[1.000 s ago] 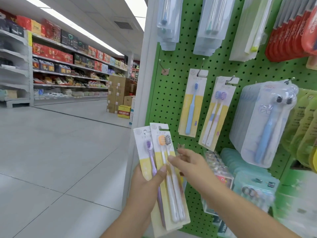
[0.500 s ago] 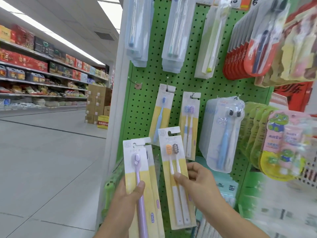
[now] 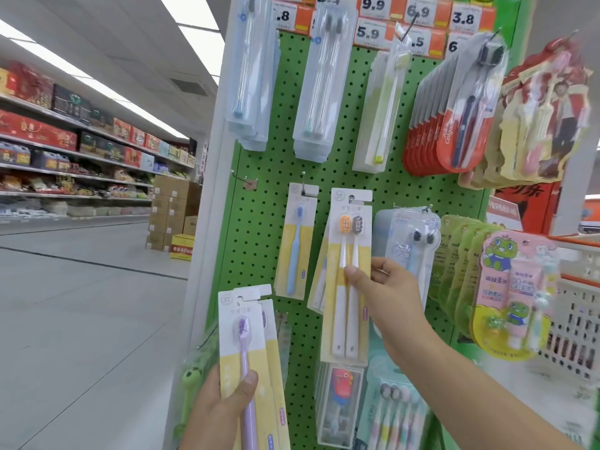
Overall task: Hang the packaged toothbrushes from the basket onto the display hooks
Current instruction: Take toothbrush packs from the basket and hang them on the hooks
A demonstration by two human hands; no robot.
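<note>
My right hand (image 3: 388, 292) pinches a yellow-and-white twin toothbrush pack (image 3: 349, 277) with an orange and a grey brush head. It holds the pack up against the green pegboard (image 3: 266, 222), its hang hole level with a hook where a similar pack hangs behind. My left hand (image 3: 220, 409) grips a purple toothbrush pack (image 3: 245, 345) low at the board's left edge, with a second pack behind it. A blue single toothbrush pack (image 3: 296, 238) hangs on its hook to the left. One empty hook (image 3: 242, 180) sticks out further left.
Clear and red toothbrush packs (image 3: 448, 131) fill the upper hooks under price tags. A blister pack (image 3: 409, 251) and children's frog sets (image 3: 513, 297) hang at the right. A white and orange basket (image 3: 581, 323) sits at far right. An open aisle with stacked cartons (image 3: 172, 216) lies left.
My right hand has lifted the twin pack up and right to the hook row. My left hand stays low with the purple pack. The view has tilted upward.
</note>
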